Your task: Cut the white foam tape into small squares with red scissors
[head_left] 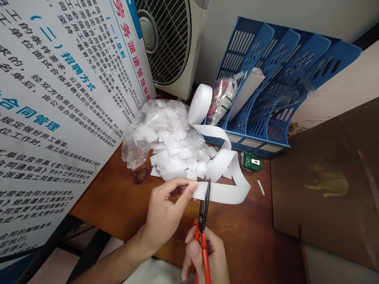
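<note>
Between thumb and fingers, my left hand (168, 211) pinches the end of a white strip (226, 192). My right hand (214, 252) grips red-handled scissors (205, 248), whose dark blades stand around the strip just right of my left fingertips. From there the strip loops right and back in folds to a white roll (201, 103) standing on its edge against the blue rack. A pile of cut white pieces (174, 157) lies behind my hands. More pieces spill from a clear plastic bag (133, 152). Part of the scissor handles is hidden by my right fingers.
A blue file rack (251, 138) holds a plastic packet (222, 98). In front of it sits a green tape measure (251, 161), near a thin white scrap (260, 187). A cardboard box (322, 177) borders the right, a printed board (59, 118) the left, and a fan (168, 43) the back.
</note>
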Demonstrator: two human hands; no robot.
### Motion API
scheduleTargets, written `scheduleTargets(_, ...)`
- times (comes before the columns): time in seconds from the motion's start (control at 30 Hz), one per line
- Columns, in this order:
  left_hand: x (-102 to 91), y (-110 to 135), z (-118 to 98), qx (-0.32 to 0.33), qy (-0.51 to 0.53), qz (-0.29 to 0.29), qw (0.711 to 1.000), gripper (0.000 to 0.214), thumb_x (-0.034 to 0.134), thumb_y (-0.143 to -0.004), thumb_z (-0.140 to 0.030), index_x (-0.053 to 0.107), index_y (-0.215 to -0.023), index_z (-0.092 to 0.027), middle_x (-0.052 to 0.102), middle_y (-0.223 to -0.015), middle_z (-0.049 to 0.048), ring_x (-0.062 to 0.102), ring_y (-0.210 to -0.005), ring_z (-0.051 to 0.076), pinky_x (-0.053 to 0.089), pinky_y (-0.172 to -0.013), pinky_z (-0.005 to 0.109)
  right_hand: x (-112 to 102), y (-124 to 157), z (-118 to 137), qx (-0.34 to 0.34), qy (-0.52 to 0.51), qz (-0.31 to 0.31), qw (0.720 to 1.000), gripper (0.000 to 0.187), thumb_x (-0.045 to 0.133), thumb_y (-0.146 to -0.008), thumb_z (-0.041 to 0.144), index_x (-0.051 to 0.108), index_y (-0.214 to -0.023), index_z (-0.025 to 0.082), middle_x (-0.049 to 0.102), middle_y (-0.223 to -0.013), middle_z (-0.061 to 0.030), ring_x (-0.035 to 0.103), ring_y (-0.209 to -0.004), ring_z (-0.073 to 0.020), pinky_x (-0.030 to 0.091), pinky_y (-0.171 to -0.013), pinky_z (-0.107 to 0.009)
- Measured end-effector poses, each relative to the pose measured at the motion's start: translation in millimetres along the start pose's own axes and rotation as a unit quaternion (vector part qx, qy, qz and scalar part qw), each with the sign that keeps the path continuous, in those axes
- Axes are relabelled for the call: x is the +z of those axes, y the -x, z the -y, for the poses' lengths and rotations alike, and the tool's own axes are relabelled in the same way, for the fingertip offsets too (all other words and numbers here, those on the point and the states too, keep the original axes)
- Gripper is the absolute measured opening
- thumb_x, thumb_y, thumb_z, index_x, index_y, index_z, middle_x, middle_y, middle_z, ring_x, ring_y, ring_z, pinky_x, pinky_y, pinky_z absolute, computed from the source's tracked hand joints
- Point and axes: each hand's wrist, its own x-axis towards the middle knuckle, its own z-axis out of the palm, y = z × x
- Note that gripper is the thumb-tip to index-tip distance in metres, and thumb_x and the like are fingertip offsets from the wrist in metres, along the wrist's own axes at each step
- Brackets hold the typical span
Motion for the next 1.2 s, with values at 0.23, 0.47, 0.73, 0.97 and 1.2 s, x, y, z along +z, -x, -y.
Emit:
scheduleTargets(0.23, 0.2, -1, 0, 0.001, 0.004, 0.001, 1.0, 0.009, 0.072, -0.094, -0.023, 0.08, -0.091, -0.02, 0.08, -0.081, 0.0003, 0.073, -0.069, 0.014, 0.06, -0.066, 0.021, 0, -1, 0, 0.005, 0.002, -0.004, 1.0, 0.06, 0.074, -0.074, 0.074, 0.052, -0.074, 0.019, 0.044, -0.048, 0.0091, 0.05, -0.034, -0.0066, 0.03, -0.039, -0.014)
scheduleTargets(0.47, 0.0, 0, 0, 0.001, -0.001, -0.002, 1.0, 0.009, 0.073, -0.093, -0.023, 0.08, -0.09, -0.02, 0.08, -0.079, 0.0006, 0.073, -0.069, 0.015, 0.06, -0.066, 0.022, -2, -2, -4, 0.017, -0.005, -0.007, 1.0, 0.061, 0.077, -0.07, 0.075, 0.055, -0.075, 0.018, 0.049, -0.042, 0.0071, 0.05, -0.033, -0.0071, 0.035, -0.038, -0.014)
scheduleTargets(0.73, 0.9, -2, 0, -0.01, 0.013, 0.0, 1.0, 0.009, 0.073, -0.093, -0.024, 0.08, -0.091, -0.02, 0.08, -0.08, 0.0004, 0.073, -0.068, 0.015, 0.06, -0.065, 0.02, 1, -4, -8, 0.028, -0.018, -0.01, 0.999, 0.063, 0.077, -0.069, 0.078, 0.056, -0.073, 0.019, 0.055, -0.04, 0.0035, 0.049, -0.032, -0.007, 0.036, -0.038, -0.015)
scheduleTargets(0.97, 0.9, -1, 2, -0.02, 0.02, -0.001, 1.0, 0.011, 0.072, -0.094, -0.027, 0.08, -0.092, -0.02, 0.08, -0.081, 0.001, 0.073, -0.07, 0.015, 0.06, -0.066, 0.021, 3, -9, -12, 0.025, -0.006, -0.019, 0.999, 0.061, 0.077, -0.071, 0.075, 0.051, -0.066, 0.02, 0.051, -0.036, 0.0051, 0.048, -0.028, -0.0086, 0.034, -0.031, -0.015)
scheduleTargets(1.2, -7.8, -7, 8, 0.001, -0.047, -0.01, 0.999, 0.013, 0.07, -0.096, -0.027, 0.079, -0.094, -0.019, 0.081, -0.086, 0.0016, 0.074, -0.074, 0.016, 0.058, -0.069, 0.021, 0, -2, -12, 0.024, 0.01, -0.072, 0.997, 0.062, 0.076, -0.071, 0.077, 0.053, -0.069, 0.02, 0.046, -0.037, 0.0077, 0.045, -0.029, -0.0065, 0.027, -0.034, -0.013)
